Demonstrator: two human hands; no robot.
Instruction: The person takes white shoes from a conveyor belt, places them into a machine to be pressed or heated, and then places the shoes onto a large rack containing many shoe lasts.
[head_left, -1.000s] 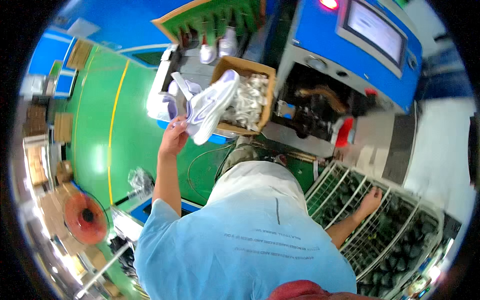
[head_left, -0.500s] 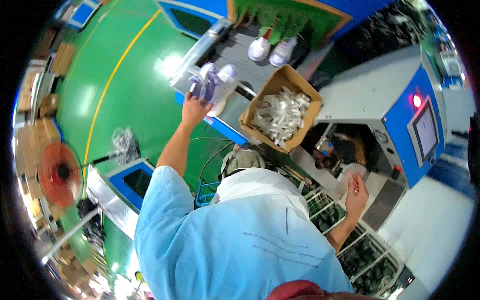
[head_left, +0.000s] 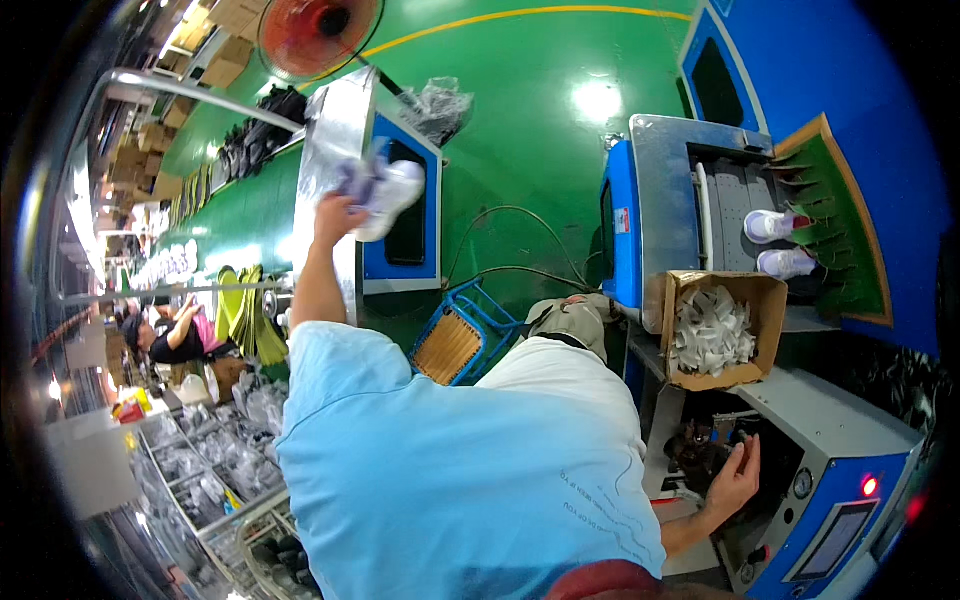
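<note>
My left hand [head_left: 338, 218] is closed on white and lavender sneakers [head_left: 388, 200], held up in front of a metal-topped blue cabinet [head_left: 335, 130]. Motion smears them, and I cannot tell exactly how the fingers grip. My right hand [head_left: 735, 488] is at the mouth of a grey and blue machine [head_left: 850, 425], near dark fittings inside it. Its fingers stretch upward, slightly bent, with nothing visible in them. Two more white-lavender sneakers [head_left: 775, 228] stand on a conveyor [head_left: 732, 205] by a green strip curtain [head_left: 850, 235].
A cardboard box [head_left: 765, 325] of white crumpled pieces stands between conveyor and machine. A blue-framed stool [head_left: 450, 345] and a cable [head_left: 520, 212] are on the green floor. Wire racks [head_left: 205, 480] with plastic-wrapped items and another person [head_left: 170, 335] are at left. A red fan [head_left: 320, 30] stands farther off.
My body has turned left. My left hand has lifted the sneakers off the conveyor's end and carried them over to the metal-topped cabinet. My right hand stays by the machine's opening.
</note>
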